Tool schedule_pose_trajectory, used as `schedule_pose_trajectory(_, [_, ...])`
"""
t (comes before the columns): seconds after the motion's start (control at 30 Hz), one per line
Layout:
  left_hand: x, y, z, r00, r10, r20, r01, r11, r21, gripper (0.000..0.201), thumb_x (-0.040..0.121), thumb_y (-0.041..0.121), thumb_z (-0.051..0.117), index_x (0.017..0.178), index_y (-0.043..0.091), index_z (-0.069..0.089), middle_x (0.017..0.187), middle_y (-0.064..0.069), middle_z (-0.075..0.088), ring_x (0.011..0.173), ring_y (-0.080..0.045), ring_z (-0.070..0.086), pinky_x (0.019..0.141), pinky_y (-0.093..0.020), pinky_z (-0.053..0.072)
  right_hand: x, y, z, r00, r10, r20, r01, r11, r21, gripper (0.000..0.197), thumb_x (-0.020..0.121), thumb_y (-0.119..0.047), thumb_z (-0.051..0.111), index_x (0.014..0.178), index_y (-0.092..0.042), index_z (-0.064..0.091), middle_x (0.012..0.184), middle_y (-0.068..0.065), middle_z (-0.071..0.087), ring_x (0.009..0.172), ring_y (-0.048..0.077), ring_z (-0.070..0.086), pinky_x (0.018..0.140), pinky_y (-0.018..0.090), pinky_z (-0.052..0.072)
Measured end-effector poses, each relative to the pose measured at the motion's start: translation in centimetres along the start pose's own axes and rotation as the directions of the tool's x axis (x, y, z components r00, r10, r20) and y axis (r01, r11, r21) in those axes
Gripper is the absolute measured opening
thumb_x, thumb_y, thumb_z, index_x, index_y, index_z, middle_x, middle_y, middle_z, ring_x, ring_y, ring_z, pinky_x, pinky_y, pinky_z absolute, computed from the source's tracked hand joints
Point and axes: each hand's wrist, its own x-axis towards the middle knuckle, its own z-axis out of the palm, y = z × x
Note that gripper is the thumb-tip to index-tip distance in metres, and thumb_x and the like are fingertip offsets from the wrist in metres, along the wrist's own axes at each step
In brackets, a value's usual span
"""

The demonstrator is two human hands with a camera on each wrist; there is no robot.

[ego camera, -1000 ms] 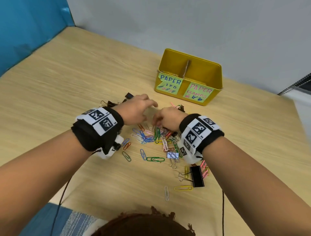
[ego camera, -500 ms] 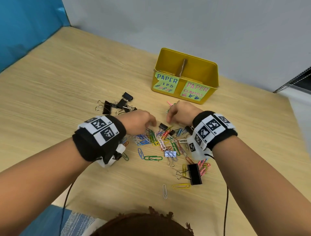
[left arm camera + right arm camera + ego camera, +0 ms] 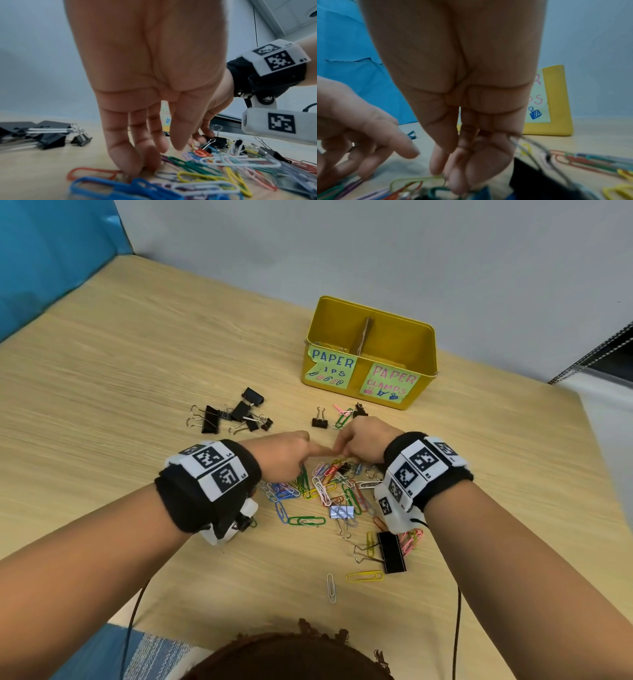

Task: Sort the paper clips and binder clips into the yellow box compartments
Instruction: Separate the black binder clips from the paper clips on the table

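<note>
A heap of coloured paper clips [image 3: 322, 491] lies mid-table, mixed with a few binder clips. My left hand [image 3: 308, 453] reaches down at the heap's far left, its fingers [image 3: 133, 166] resting on the table beside an orange clip [image 3: 91, 173], thumb apart. My right hand [image 3: 342, 450] meets it from the right and pinches a yellow-green paper clip [image 3: 419, 179] between thumb and fingers. The yellow box [image 3: 424, 378] stands behind, split by a divider, its labels reading PAPER CLIPS on the left and PAPER CLAMPS on the right.
A cluster of black binder clips [image 3: 236, 412] sits to the left of the hands, and a small one [image 3: 319, 422] lies just beyond them. A large black binder clip [image 3: 392, 553] and stray paper clips lie near my right wrist. A grey wall runs behind the box.
Half a second ago my hands were a little apart over the heap. Their fingertips have now come together at its far edge.
</note>
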Motion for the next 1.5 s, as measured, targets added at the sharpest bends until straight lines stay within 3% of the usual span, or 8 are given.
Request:
schedule_pose_trajectory(0.2, [0.1,-0.7,-0.1,0.987,-0.051,-0.152,0.053,0.999,0.012,0.037,0.085,0.0,0.042,0.112,0.016,0.063,0.116,-0.006,0.056,0.11,-0.024,0.055,0.094,-0.031,0.045,-0.2,-0.2,-0.1,0.992,-0.037,-0.123,0.048,0.995,0.089,0.026,0.087,0.001,0.046,0.091,-0.014,0.067,0.063,-0.006,0.051,0.054,0.006,0.045,0.046,0.017,0.036])
schedule_pose_trajectory(0.43, [0.7,1.1,1.0,0.985,0.152,0.08,-0.169,0.941,0.293,0.047,0.095,0.024,0.039,0.142,0.03,0.034,0.153,0.001,0.024,0.132,-0.027,0.03,0.11,-0.043,0.032,-0.6,0.6,0.1,1.0,0.013,0.005,-0.012,0.992,-0.126,0.016,0.077,-0.016,0.07,0.091,-0.013,0.066,0.075,-0.003,0.056,0.07,0.012,0.052,0.049,0.019,0.038])
schedule_pose_trajectory(0.63, [-0.9,-1.2,0.4,0.995,0.096,-0.02,-0.088,0.968,0.233,0.035,0.092,0.024,0.044,0.123,0.023,0.058,0.137,0.001,0.049,0.122,-0.02,0.048,0.105,-0.04,0.04,-0.6,1.2,0.0,0.998,0.063,-0.029,-0.064,0.998,-0.017,0.011,0.081,-0.005,0.067,0.082,-0.011,0.058,0.068,0.004,0.059,0.054,0.018,0.057,0.047,0.023,0.047])
schedule_pose_trajectory(0.87, [-1.4,-0.5,1.0,0.997,0.062,0.035,-0.067,0.981,0.183,0.046,0.091,0.027,0.049,0.137,0.026,0.044,0.135,-0.004,0.042,0.124,-0.025,0.042,0.108,-0.037,0.035,0.0,-1.0,0.5,0.995,0.073,0.073,-0.079,0.993,0.086,0.015,0.083,0.001,0.06,0.079,-0.013,0.056,0.06,0.005,0.061,0.041,0.012,0.054,0.034,0.016,0.041])
schedule_pose_trajectory(1.07, [-2.1,-1.6,0.9,0.999,0.034,-0.004,-0.034,0.999,0.031,0.042,0.088,0.018,0.054,0.129,0.022,0.053,0.125,-0.003,0.051,0.116,-0.02,0.052,0.103,-0.033,0.04,0.7,-2.0,0.6,0.979,-0.052,-0.197,0.108,0.952,0.285,0.022,0.085,0.001,0.053,0.077,-0.018,0.057,0.076,0.007,0.064,0.057,0.014,0.055,0.053,0.022,0.046])
schedule_pose_trajectory(1.27, [-2.6,-1.0,0.9,0.999,0.022,0.037,-0.025,0.995,0.093,0.053,0.083,0.025,0.061,0.134,0.035,0.045,0.118,-0.005,0.047,0.108,-0.022,0.054,0.095,-0.037,0.045,-1.7,-1.9,0.3,0.978,-0.05,0.202,0.09,0.976,-0.198,0.026,0.072,-0.021,0.077,0.093,-0.016,0.063,0.072,-0.004,0.059,0.059,0.009,0.053,0.049,0.021,0.041])
schedule_pose_trajectory(1.4, [-2.2,0.4,1.5,0.995,0.084,0.044,-0.088,0.992,0.092,0.056,0.084,0.027,0.061,0.135,0.038,0.042,0.122,-0.005,0.045,0.11,-0.021,0.051,0.096,-0.035,0.044,-0.8,-1.8,1.9,0.995,-0.089,0.044,0.095,0.985,-0.147,0.009,0.082,-0.007,0.063,0.091,-0.009,0.066,0.066,-0.003,0.057,0.054,0.01,0.053,0.053,0.021,0.047])
schedule_pose_trajectory(1.5, [-2.5,0.3,1.8,0.995,0.075,0.062,-0.082,0.989,0.12,0.048,0.085,0.029,0.059,0.131,0.037,0.048,0.118,-0.002,0.047,0.106,-0.018,0.051,0.09,-0.028,0.043,-0.8,-1.3,1.6,0.979,-0.118,-0.166,0.089,0.98,-0.176,0.015,0.085,-0.004,0.054,0.092,-0.009,0.066,0.081,0.001,0.057,0.077,0.018,0.057,0.065,0.025,0.045])
